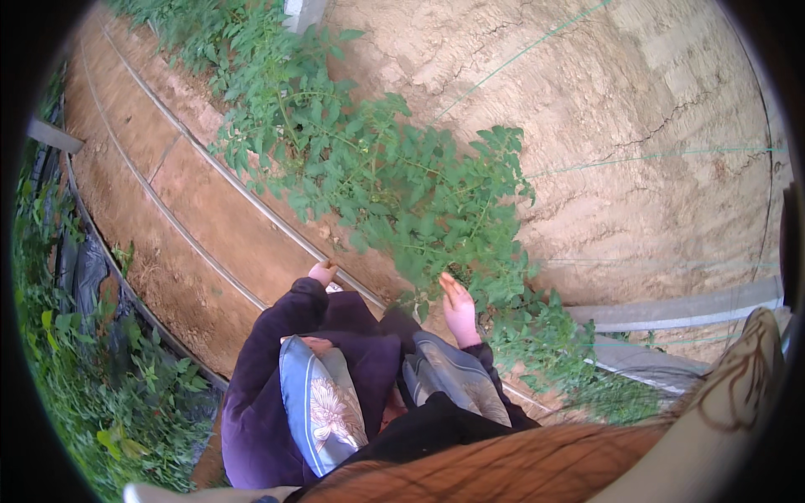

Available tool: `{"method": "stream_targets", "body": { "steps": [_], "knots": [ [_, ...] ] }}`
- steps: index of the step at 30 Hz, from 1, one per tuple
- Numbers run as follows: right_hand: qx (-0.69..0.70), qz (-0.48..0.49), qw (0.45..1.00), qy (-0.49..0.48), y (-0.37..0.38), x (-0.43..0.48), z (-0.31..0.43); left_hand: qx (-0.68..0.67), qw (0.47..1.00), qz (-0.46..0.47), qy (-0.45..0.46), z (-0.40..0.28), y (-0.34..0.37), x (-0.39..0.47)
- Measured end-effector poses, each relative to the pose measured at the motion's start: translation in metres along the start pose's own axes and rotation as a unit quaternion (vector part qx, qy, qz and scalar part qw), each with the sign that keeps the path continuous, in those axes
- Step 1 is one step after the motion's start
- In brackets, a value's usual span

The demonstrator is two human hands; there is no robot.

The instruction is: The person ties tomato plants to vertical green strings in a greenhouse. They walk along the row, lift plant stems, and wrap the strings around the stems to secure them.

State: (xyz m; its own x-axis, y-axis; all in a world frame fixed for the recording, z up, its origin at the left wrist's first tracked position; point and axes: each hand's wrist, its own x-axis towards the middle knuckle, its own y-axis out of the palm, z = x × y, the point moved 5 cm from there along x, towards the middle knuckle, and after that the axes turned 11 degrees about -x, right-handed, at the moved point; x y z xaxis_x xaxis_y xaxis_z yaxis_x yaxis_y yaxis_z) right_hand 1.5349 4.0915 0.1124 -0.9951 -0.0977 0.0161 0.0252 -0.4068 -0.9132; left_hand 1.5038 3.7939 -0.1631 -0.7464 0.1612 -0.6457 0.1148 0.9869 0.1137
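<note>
A row of leafy tomato plants (434, 195) runs diagonally in front of me. My right hand (459, 309) is raised at the lower edge of the foliage. Its fingers are extended and close together, with nothing visible in them. My left hand (322, 271) has curled fingers and appears over a pale metal pipe rail (251, 200). Whether it touches the rail or holds something small cannot be told. Just below it shows a small white thing (334, 287), mostly hidden by my dark purple clothing (270, 390).
A second thin rail (182, 223) runs along the bare soil path (151, 176). Green strings (522, 58) stretch from the plants to the cracked earthen wall (604, 94). More plants (94, 377) and black plastic sheet (85, 270) lie left. A blue floral scarf (327, 402) hangs before me.
</note>
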Motion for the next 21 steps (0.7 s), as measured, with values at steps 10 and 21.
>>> {"method": "stream_targets", "body": {
  "steps": [10, 21],
  "knots": [
    [0.156, -0.063, 0.981, 0.100, 0.044, 0.187, 0.003, 0.046, 0.995, 0.036, 0.080, -0.035, 0.036, 0.069],
    [0.288, -0.002, 0.954, 0.085, 0.109, 0.269, -0.007, -0.082, 0.975, -0.175, 0.108, -0.116, 0.046, 0.173]
  ]
}}
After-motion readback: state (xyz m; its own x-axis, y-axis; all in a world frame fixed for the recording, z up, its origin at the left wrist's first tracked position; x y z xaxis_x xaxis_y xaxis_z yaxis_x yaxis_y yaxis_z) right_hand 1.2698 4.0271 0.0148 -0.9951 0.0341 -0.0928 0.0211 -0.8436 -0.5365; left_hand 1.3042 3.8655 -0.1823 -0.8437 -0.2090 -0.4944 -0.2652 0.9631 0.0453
